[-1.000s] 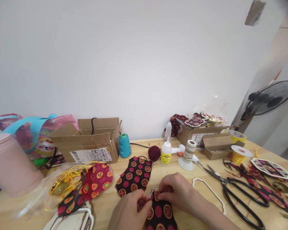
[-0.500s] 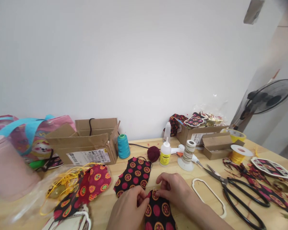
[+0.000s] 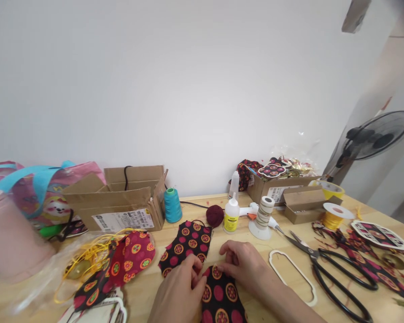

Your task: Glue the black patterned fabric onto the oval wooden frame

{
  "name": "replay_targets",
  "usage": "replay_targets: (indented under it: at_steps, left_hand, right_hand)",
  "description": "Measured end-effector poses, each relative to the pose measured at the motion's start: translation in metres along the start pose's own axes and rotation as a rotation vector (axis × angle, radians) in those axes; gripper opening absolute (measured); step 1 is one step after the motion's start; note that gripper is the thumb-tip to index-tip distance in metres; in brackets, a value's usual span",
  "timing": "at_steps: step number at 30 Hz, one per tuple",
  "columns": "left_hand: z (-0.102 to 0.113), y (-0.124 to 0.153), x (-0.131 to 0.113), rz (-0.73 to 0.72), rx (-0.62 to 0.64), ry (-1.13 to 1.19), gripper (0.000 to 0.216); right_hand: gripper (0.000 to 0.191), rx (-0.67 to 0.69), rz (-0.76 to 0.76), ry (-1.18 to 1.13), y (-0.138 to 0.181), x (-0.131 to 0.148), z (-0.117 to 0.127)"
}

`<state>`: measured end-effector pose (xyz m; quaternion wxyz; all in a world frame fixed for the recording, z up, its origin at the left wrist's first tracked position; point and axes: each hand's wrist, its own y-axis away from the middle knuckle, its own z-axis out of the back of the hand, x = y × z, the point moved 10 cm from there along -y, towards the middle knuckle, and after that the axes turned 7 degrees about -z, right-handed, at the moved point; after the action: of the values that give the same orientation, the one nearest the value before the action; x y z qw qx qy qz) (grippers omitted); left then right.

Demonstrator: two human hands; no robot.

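A black patterned fabric piece [image 3: 222, 296] with orange and magenta circles lies before me at the bottom centre. My left hand [image 3: 185, 287] pinches its upper left edge between thumb and curled fingers. At the top edge, my right hand [image 3: 244, 264] grips the cloth with thumb and fingertips. Just behind the left hand lies a second black patterned cloth [image 3: 186, 246] with a cut outline. To the right of my right hand is a white scalloped frame [image 3: 294, 277], flat on the table. The undersides of both hands' fingers are partly hidden.
Large black-handled scissors [image 3: 326, 269] lie at the right. Behind stand a glue bottle [image 3: 232, 217], a ribbon spool [image 3: 265, 217], a teal thread cone [image 3: 173, 206] and a dark red yarn ball [image 3: 215, 216]. Cardboard boxes [image 3: 121, 202] line the wall. Folded red fabric [image 3: 134, 255] sits left.
The fabric piece and both hands have shifted very slightly left in view. Both hands keep hold of the upper edge, with the left fingers moved a little.
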<state>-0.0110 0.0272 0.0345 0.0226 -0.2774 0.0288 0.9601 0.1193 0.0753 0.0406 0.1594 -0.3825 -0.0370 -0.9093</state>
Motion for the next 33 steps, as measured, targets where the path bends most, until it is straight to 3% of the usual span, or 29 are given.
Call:
replay_targets:
  at_steps: [2, 4, 8, 11, 14, 17, 21, 26, 28, 30, 33]
  left_hand:
    - [0.004, 0.005, -0.004, -0.043, -0.032, -0.076, 0.015]
    - [0.009, 0.011, -0.018, -0.194, -0.103, -0.201, 0.021]
    - [0.000, 0.043, -0.076, -0.859, -0.362, -0.629, 0.024]
    - [-0.020, 0.059, -0.088, -1.118, -0.469, -0.828, 0.032]
    - [-0.029, 0.059, -0.083, -1.126, -0.521, -0.882, 0.031]
    - [-0.031, 0.060, -0.075, -1.111, -0.570, -0.862, 0.028]
    - [-0.028, 0.059, -0.064, -1.060, -0.595, -0.754, 0.046]
    - [-0.036, 0.051, -0.059, -1.020, -0.439, -0.767, 0.045]
    - [-0.036, 0.051, -0.059, -1.005, -0.407, -0.743, 0.051]
    - [-0.034, 0.049, -0.057, -0.973, -0.370, -0.699, 0.071]
    - [-0.036, 0.040, -0.050, -0.879, -0.225, -0.613, 0.091]
  right_hand:
    - [0.010, -0.054, 0.009, 0.011, 0.003, 0.001, 0.009]
    - [0.009, -0.117, 0.010, 0.020, 0.010, 0.003, 0.021]
    - [0.012, -0.191, 0.122, 0.036, 0.034, 0.021, 0.033]
    - [0.016, -0.169, 0.357, 0.164, 0.057, 0.040, 0.017]
    - [0.035, -0.216, 0.651, 0.428, 0.080, 0.048, -0.010]
    - [0.043, -0.310, 0.770, 0.580, 0.090, 0.038, -0.024]
    - [0.054, -0.255, 0.721, 0.582, 0.083, 0.030, -0.026]
    - [0.057, -0.083, 0.564, 0.555, 0.069, 0.028, -0.025]
    - [0.060, -0.071, 0.584, 0.563, 0.071, 0.030, -0.025]
    - [0.065, -0.087, 0.641, 0.578, 0.076, 0.030, -0.024]
    - [0.063, -0.061, 0.701, 0.611, 0.082, 0.025, -0.028]
